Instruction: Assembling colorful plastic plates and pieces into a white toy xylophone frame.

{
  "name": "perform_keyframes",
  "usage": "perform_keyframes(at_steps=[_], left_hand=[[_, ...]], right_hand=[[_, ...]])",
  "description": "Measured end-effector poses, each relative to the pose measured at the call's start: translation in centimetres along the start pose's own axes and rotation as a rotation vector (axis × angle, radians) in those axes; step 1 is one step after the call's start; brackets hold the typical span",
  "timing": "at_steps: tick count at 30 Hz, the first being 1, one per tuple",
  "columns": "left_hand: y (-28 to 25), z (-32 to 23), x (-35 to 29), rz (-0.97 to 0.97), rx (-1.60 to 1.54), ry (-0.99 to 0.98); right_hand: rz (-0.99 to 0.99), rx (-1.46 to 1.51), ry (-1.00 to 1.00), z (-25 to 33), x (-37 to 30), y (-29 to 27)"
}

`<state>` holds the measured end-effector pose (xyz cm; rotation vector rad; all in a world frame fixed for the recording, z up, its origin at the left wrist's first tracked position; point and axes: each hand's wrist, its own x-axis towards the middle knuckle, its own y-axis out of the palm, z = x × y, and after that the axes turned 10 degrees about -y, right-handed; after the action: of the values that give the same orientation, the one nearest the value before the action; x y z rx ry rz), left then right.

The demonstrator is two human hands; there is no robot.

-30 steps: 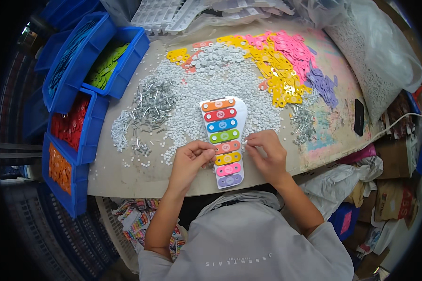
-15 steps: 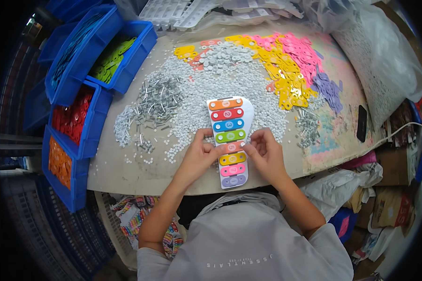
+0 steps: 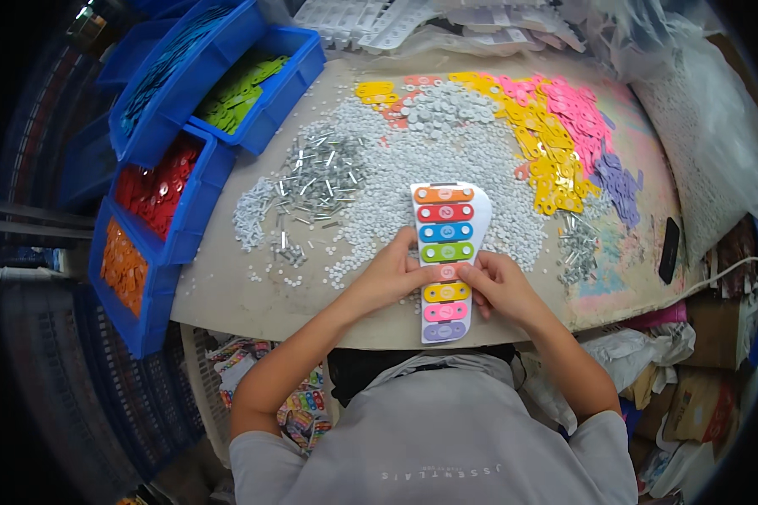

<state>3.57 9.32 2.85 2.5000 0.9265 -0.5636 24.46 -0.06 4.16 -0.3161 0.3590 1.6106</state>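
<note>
A toy xylophone [image 3: 446, 232] with a white base and a column of coloured bars lies near the table's front edge. White caps show on the ends of its upper bars, while the yellow and pink bars have bare dark holes. My left hand [image 3: 391, 276] grips its left edge, thumb stretched over the salmon bar [image 3: 448, 273]. At that bar's right end, my right hand [image 3: 504, 288] presses with its thumb, its other fingers curled at the right edge. Whatever lies under that thumb is hidden.
White caps [image 3: 429, 156] cover the middle of the table, with metal pins [image 3: 320, 172] to the left. Yellow bars [image 3: 547, 151], pink bars [image 3: 574, 109] and purple bars [image 3: 619, 187] lie at the right. Blue bins [image 3: 189, 198] line the left; a black phone [image 3: 669, 250] rests far right.
The view has shifted, so the table appears farther right. Both hands stay at the salmon bar; the right thumb now presses on its right end, and that hand's fingers are more closed.
</note>
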Motion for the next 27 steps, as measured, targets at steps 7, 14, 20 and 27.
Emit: perform_keyframes(at_steps=[7, 14, 20, 27], left_hand=[[-0.4, 0.0, -0.3, -0.049, 0.131, 0.022], [-6.8, -1.1, -5.7, -0.870, 0.539, 0.381], [-15.2, 0.1, -7.9, -1.291, 1.067, 0.501], [-17.2, 1.3, -6.8, -1.282, 1.323, 0.449]], right_hand=[[-0.041, 0.001, -0.027, -0.3, -0.2, 0.3], [-0.407, 0.086, -0.362, -4.0, -2.3, 1.8], [-0.462, -0.062, -0.516, -4.5, -2.4, 2.5], [-0.634, -0.823, -1.055, -2.7, -1.9, -0.5]])
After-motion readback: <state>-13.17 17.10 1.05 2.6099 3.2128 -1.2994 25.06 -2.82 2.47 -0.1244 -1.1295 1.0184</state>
